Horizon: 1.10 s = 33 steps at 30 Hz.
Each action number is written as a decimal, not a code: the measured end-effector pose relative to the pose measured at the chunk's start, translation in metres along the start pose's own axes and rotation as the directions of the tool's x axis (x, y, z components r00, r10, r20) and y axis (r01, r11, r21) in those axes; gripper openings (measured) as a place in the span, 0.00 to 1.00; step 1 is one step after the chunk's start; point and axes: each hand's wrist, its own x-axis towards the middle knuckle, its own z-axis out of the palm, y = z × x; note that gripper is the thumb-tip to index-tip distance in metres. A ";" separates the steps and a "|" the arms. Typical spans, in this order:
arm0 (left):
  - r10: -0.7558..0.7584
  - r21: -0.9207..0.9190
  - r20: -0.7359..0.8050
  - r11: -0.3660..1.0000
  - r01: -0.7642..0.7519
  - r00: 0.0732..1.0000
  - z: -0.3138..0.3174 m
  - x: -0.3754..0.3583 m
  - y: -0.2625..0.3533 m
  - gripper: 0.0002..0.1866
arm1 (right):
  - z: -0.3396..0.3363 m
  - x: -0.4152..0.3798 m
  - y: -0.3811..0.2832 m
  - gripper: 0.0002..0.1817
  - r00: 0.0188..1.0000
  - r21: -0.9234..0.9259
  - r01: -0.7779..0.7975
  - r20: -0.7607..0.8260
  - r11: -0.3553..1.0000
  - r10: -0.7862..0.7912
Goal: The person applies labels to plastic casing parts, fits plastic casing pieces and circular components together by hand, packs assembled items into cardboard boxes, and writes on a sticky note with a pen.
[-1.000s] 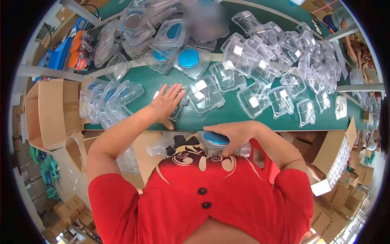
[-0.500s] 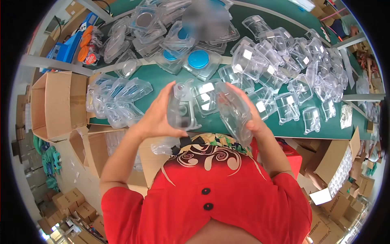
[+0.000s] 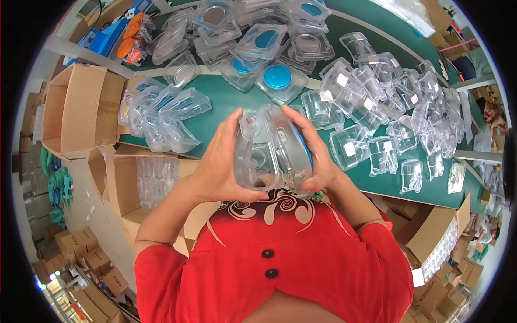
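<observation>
Packaging of clear plastic sits between left hand and right hand, fingers curved around its sides, before the red shirt — probably light, springy, slick; best held by opposite walls.

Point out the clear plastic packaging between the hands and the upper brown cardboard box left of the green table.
Clear plastic packaging (image 3: pixel 267 153): head view, middle of its body.
Brown cardboard box (image 3: pixel 82 110): head view, side panel.
</observation>
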 end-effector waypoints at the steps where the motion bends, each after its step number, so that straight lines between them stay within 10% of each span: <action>1: -0.002 0.026 0.001 1.000 0.002 1.000 0.000 -0.003 0.002 0.71 | 0.002 0.001 0.000 0.67 1.000 0.033 -0.025 0.006 0.999 0.024; 13: -0.114 -0.074 0.047 0.990 0.117 0.992 -0.002 -0.012 -0.001 0.71 | 0.017 -0.006 0.018 0.65 0.999 0.239 -0.037 -0.011 0.970 0.041; 33: -0.101 -0.095 -0.024 0.991 0.098 0.995 0.002 -0.019 -0.005 0.73 | 0.016 -0.003 0.023 0.64 0.998 0.066 0.062 -0.014 0.996 -0.061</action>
